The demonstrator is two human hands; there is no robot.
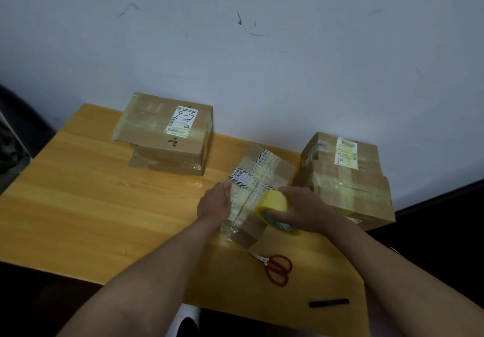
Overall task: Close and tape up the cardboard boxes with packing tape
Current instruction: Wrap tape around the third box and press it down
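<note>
Labels come first on these boxes, though little of the print can be read. At the upper left of the frame a cardboard box [167, 133] carries a white shipping label [181, 121] with barcodes and a black scrawl across it; below the label a handwritten black mark sits on the cardboard, too loose to read. At the right a stack of taped boxes [345, 179] bears yellowish labels [347, 152] whose text is too small to make out. Near the middle, the small box [258, 192] being worked on is crossed by printed tape with black-and-white striped edges and Chinese characters that stay blurred at this size; clear tape covers its top and near end.

The left hand [214, 201] presses against the left side of that box, fingers mostly straight, their tips hidden behind its edge. The right hand [306, 209] grips a roll of yellowish packing tape [273, 201] resting on the right part of the box top, thumb on the near face, fingers curled over the far rim. Green print on the roll's core is partly covered and unreadable.

Red-handled scissors [276, 268] lie on the wooden table [91, 205] just below the box, blade tips toward its corner. A black marker [328, 303] lies at the lower right, near the table edge.
</note>
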